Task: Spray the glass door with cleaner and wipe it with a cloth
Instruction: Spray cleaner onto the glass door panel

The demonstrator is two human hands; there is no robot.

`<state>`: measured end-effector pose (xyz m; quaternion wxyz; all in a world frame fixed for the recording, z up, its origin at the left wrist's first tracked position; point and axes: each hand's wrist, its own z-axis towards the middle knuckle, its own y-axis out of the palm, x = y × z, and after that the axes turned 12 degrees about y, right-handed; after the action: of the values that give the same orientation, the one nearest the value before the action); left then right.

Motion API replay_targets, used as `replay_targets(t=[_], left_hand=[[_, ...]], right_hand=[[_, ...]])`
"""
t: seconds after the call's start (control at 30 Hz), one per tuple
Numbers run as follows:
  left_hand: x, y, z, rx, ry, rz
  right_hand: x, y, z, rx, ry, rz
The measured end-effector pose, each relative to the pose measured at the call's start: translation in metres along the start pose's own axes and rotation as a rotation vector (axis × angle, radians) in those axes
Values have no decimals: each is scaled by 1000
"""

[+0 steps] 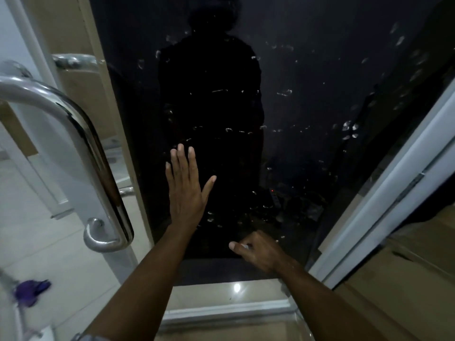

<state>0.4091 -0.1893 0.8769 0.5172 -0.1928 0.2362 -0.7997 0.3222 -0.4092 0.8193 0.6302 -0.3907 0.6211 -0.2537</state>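
The dark glass door (295, 99) fills the middle of the view, dotted with pale smudges and dried spots, and it mirrors a person's dark outline. My left hand (187, 190) lies flat on the lower glass with its fingers straight and spread. Lower and to the right, my right hand (256, 249) is against the glass near the door's bottom edge, fingers curled. A small pale thing (246, 246) shows between its thumb and fingers; what it is cannot be made out. No cloth or spray bottle is plainly visible.
A curved steel pull handle (93, 153) on a second glass panel stands close on the left. A white frame (384, 193) runs along the right, with wooden panelling beyond. A blurred purple object (32, 290) lies on the pale tiled floor at the lower left.
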Motion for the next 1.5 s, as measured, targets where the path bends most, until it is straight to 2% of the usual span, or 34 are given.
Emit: replay_targets(t=[0.13,0.33,0.43,0.57,0.63,0.9,0.97,1.07,1.2,1.3,1.37,1.5], left_hand=[[21,17,-14,-49,7,-44],[51,34,-29,-80,-27,-97],[59,42,-35,-99,-40,-86],[59,45,-38,-113,-49,-60],[56,45,-38,-111,-46,-57],[34,43,-45,-149,-22,34],[26,41,-50,-144,-21,32],[13,36,-56,-130,-43,25],[-7,28,-61,-98,-85,-10],[-25,22,-65,-61,-107,-18],[-33,21,-68,-42,-101,-20],[-33,24,-73,-29,-118,-27]], right_hand=[[24,10,-10,8,48,61],[60,8,-27,153,134,113],[92,2,-38,215,253,128],[136,4,-59,189,428,141],[142,8,-63,165,456,137],[109,41,-38,3,369,8],[97,50,-35,15,287,33],[73,58,-23,-118,303,85],[43,69,2,-53,99,82],[17,72,18,-97,-71,-19],[8,75,26,-162,-73,-74],[17,80,24,-177,-50,-121]])
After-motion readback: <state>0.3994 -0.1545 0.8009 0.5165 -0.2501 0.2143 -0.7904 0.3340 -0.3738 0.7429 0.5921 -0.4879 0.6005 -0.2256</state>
